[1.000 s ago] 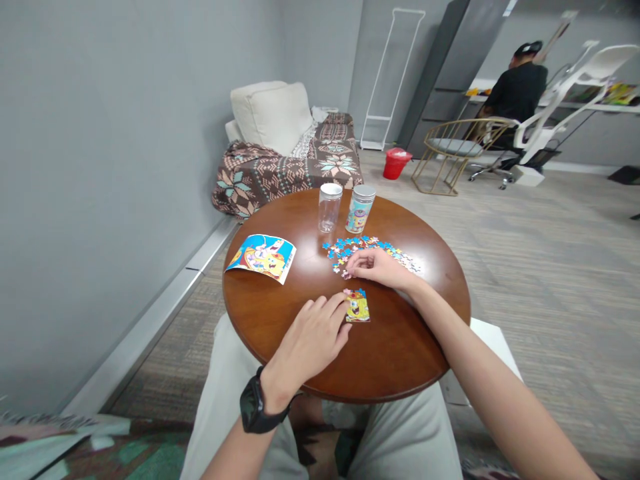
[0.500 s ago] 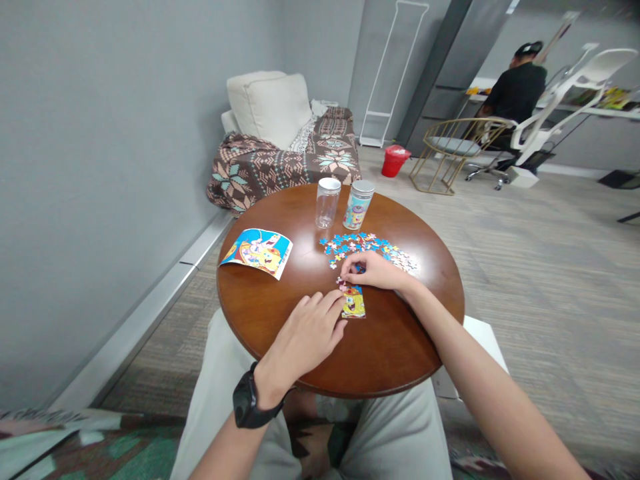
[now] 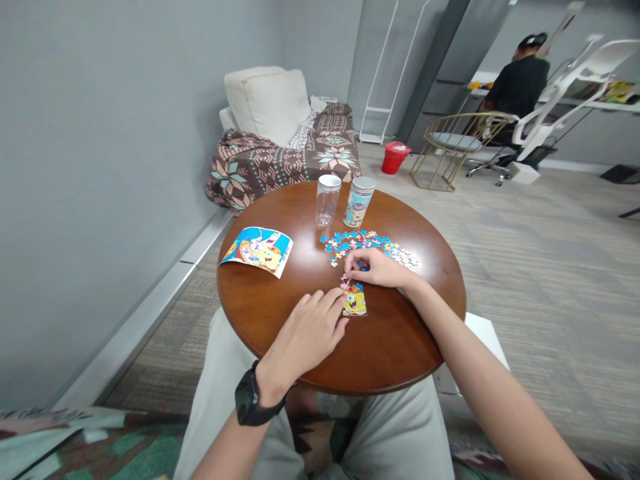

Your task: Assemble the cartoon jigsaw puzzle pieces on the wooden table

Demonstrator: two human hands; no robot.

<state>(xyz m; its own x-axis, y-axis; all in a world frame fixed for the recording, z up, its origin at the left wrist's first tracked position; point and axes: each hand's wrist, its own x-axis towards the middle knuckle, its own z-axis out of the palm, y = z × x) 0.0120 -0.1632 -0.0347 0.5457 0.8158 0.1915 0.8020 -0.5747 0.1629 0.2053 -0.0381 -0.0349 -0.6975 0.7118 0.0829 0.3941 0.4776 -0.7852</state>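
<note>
Where the joined section (image 3: 355, 304) lies: just off the middle of the round table (image 3: 395, 347), toward 5 o'clock.
Left hand (image 3: 307, 330): palm down, fingers loosely spread, fingertips at the section's 9 o'clock edge; light, level pressure should stop sliding.
Right hand (image 3: 375, 267): thumb and fingers narrowed by the pink patch (image 3: 345, 281) at the section's 11 o'clock corner; whether they grip a piece, I cannot tell.
Pink patch: best aligned tab to socket, then pressed straight down.
Printed sheet (image 3: 260, 251): at 10 o'clock, handy for checking colours.
Loose pieces (image 3: 341, 241): 12 to 2 o'clock, best left undisturbed by the knuckles.
</note>
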